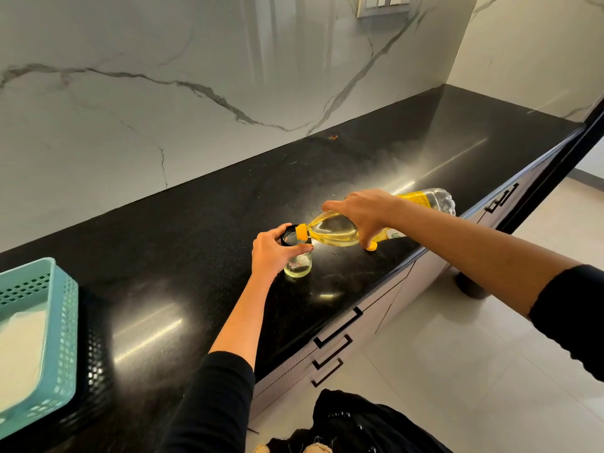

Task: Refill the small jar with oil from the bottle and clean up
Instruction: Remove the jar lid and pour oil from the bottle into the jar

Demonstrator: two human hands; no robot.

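1. Head-worn wide-angle view, looking forward and down along the black desk [196,223] toward the marble wall [163,93].
2. Close in: left grip [271,253] and right grip [362,214] sit mid-frame, floor [457,354] at right.

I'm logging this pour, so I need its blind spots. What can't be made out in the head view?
All in the head view:
- Oil flow: too small to see where the bottle mouth meets the small jar.
- Jar's upper half: behind the left hand.
- Bottle label: mostly behind the right hand.
- The left edge cuts off the basket.
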